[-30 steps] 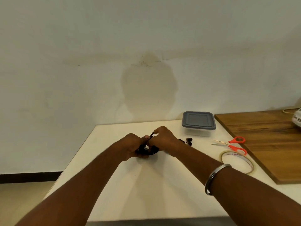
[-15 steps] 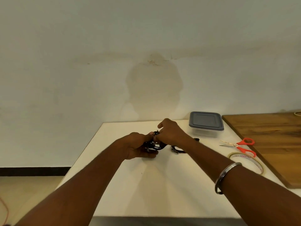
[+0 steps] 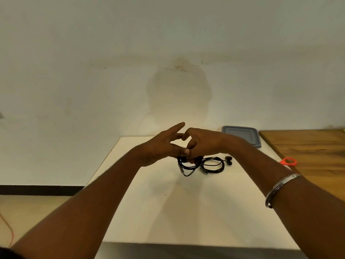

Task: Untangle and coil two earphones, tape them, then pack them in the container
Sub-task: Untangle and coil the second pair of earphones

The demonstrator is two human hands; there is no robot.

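Both hands are raised together over the middle of the white table point(image 3: 186, 217), their fingertips meeting. The left hand point(image 3: 158, 146) has its forefinger stretched out straight, while its thumb pinches down onto the top of a black bundle of earphones point(image 3: 183, 166). The right hand point(image 3: 205, 143) curls its fingers down onto the same spot and grips the cable there. The loops of these earphones hang below the hands; whether the lowest loop touches the table cannot be told. Just to the right, the other earphones point(image 3: 214, 165) lie on the table in a loose coil, with their buds at the far right end. The two bundles look close or overlapping where they meet. The container point(image 3: 242, 136), with its grey lid on, stands at the back of the table behind the right wrist. An orange scissors handle point(image 3: 288, 161) shows past the right forearm, at the edge of a wooden board point(image 3: 308, 146). A metal bangle point(image 3: 280, 190) sits on the right forearm.
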